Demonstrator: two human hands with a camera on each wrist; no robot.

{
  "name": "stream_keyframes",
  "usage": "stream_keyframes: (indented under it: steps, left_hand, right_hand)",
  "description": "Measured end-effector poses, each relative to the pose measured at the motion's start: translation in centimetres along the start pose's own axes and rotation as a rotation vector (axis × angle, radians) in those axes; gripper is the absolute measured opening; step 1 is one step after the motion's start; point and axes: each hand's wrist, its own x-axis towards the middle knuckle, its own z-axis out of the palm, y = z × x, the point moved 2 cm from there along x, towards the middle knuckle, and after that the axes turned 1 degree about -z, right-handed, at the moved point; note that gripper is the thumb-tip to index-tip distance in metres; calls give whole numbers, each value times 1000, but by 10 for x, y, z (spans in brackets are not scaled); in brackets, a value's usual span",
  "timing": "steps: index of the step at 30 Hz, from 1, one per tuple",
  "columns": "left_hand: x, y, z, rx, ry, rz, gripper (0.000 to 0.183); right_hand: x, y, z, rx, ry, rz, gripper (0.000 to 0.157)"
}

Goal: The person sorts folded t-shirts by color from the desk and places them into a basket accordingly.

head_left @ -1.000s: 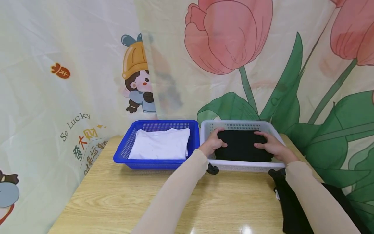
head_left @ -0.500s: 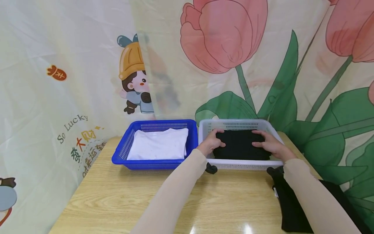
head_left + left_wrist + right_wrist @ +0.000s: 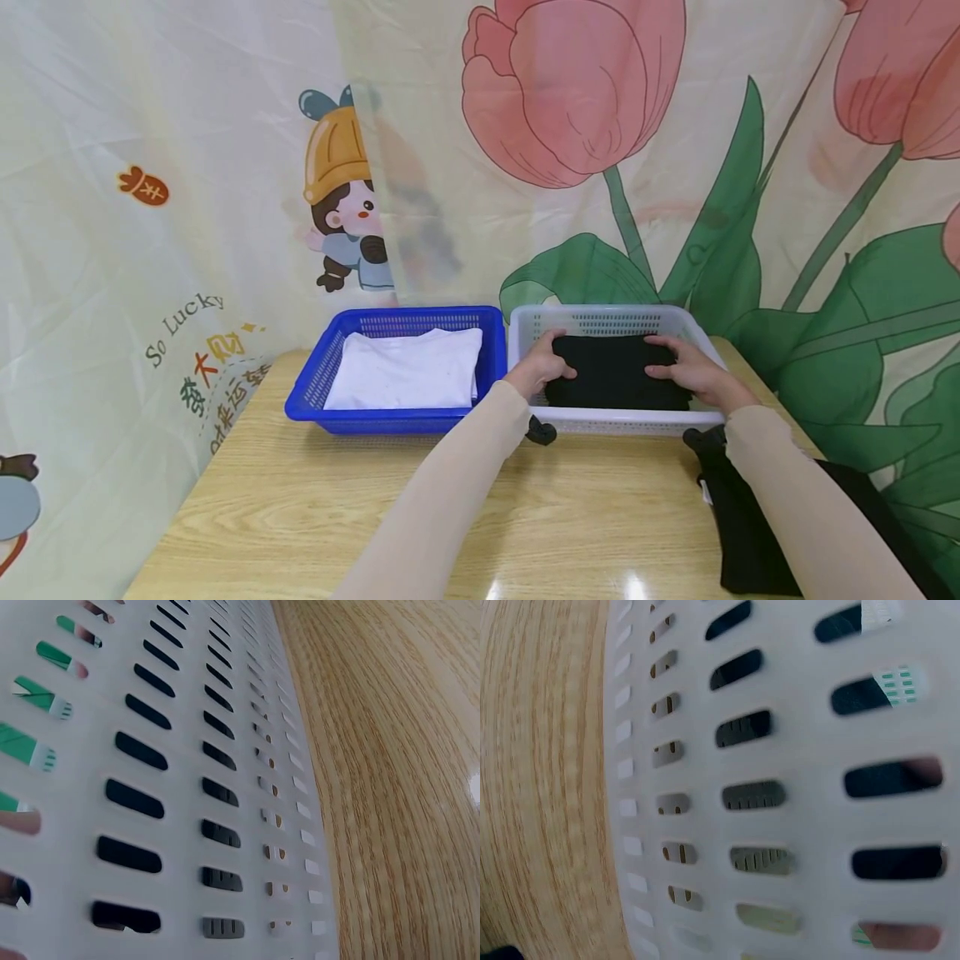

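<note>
A folded black cloth [image 3: 609, 379] lies in the white basket [image 3: 637, 422], at the right in the head view. My left hand [image 3: 540, 367] grips its left side, thumb on the upper face and fingers at the far left corner. On the opposite side my right hand [image 3: 692, 369] holds the cloth the same way. Both wrist views look at the slotted basket wall [image 3: 184, 774], with dark cloth and bits of fingers showing through the slots; the rest of the hands is hidden there.
Left of the white basket stands a blue basket [image 3: 397, 414] with a folded white cloth [image 3: 405, 371] in it. A black garment [image 3: 753, 533] with a small white tag lies at the table's right, under the right forearm. A printed curtain [image 3: 435, 167] hangs behind the wooden table [image 3: 300, 517].
The head view has shifted slightly. Both hands keep their hold on the black cloth, which sits a touch lower behind the basket's front rim.
</note>
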Motion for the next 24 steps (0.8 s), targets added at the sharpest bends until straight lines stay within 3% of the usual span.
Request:
stream_keyframes:
  steps: [11, 24]
  left_hand:
    - [-5, -2, -1, 43, 4, 40, 85]
    - [-4, -4, -1, 72, -43, -21, 69]
  right_hand:
    - [3, 4, -1, -19, -27, 11, 73]
    - [1, 3, 3, -73, -51, 14, 72]
